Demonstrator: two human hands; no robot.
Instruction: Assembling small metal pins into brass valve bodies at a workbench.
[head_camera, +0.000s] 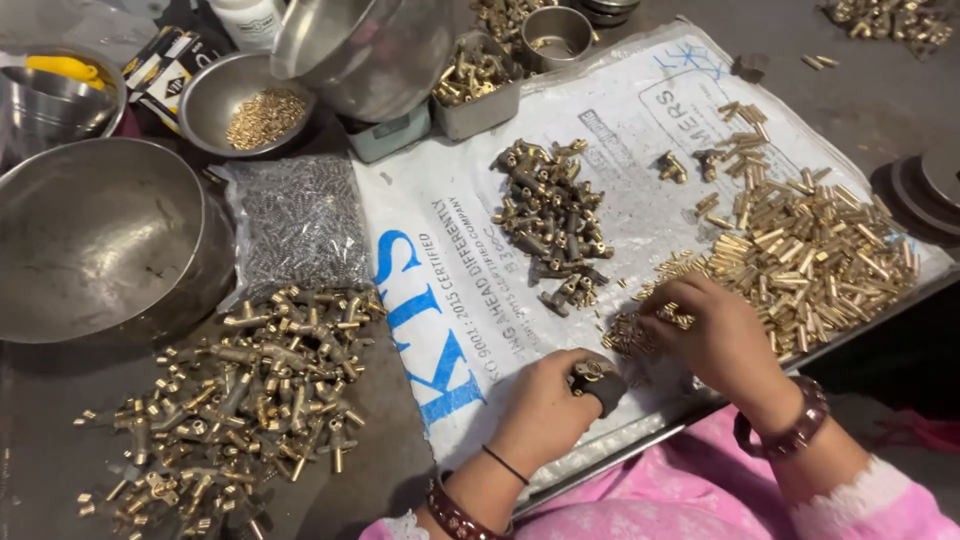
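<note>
On white sheet (560, 300): 2 hands (640, 375), approx. 3 brass heaps (800, 250).

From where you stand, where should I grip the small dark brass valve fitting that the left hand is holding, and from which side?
Judging by its pose, grip the small dark brass valve fitting by its upper end, which sticks out above the left hand. Come from above and the right, since fingers wrap its lower body. The right hand is busy at the small brass pins.

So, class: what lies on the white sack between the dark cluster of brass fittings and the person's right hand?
In the head view, a few loose small brass pieces on the white sack lie between the dark cluster of fittings and the right hand.
</note>
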